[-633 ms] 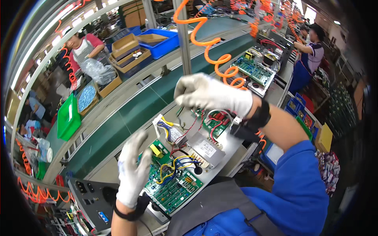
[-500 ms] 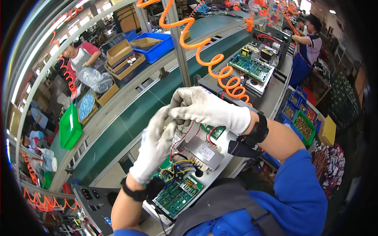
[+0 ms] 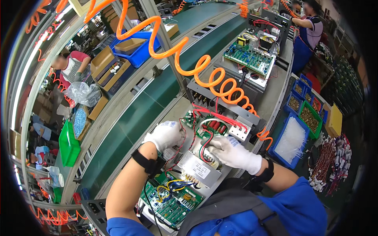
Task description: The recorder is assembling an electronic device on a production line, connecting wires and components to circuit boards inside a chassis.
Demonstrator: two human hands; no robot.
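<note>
My left hand (image 3: 167, 135), in a white glove, is over the open electronics chassis with its fingers curled. A thin twisted red wire (image 3: 179, 152) runs by its fingertips; whatever they hold is hidden. My right hand (image 3: 231, 152), also gloved, reaches down beside the silver metal box (image 3: 199, 169) with a white label. Its fingers are closed against a loop of red, black and green wires (image 3: 204, 148), and the tips are out of sight. A green circuit board (image 3: 175, 204) with yellow and blue leads lies at the near end; red cylindrical parts (image 3: 216, 126) sit at the far end.
An orange coiled hose (image 3: 204, 70) hangs across the chassis. Beyond stands another chassis with a circuit board (image 3: 248, 59). At right are parts bins (image 3: 309, 118), a blue tray of clear strips (image 3: 291, 139) and wire bundles (image 3: 325, 163). Co-workers stand at far left and far right.
My hands were together above the chassis; now they are apart and lower. The right has come down to the wires, and the left has dropped to the chassis's left side. The view has shifted.
</note>
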